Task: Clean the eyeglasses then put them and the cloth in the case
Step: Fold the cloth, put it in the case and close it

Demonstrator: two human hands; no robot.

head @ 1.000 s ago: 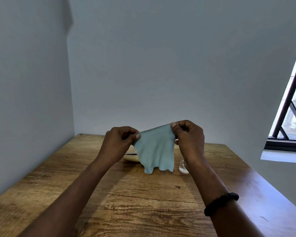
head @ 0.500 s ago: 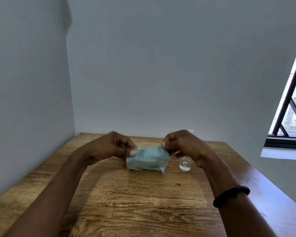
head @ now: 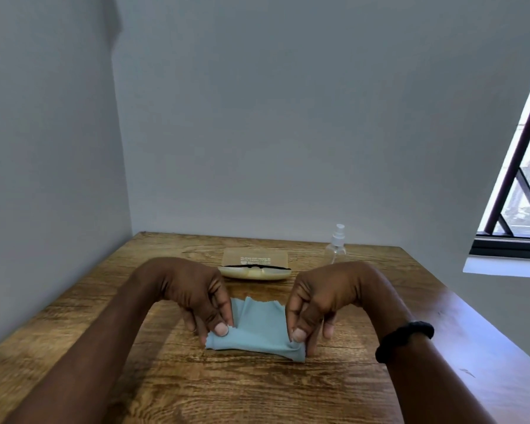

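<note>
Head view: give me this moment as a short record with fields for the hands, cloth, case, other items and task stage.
left hand: pinches the near left corner of the cloth
right hand: pinches the cloth's near right corner; black band on its wrist
cloth: light blue, doubled over, lying on the wooden table
case: open, behind the cloth and apart from it; something dark inside, too small to identify
spray bottle: upright, right of the case
task stage: cloth not yet in the case
</note>
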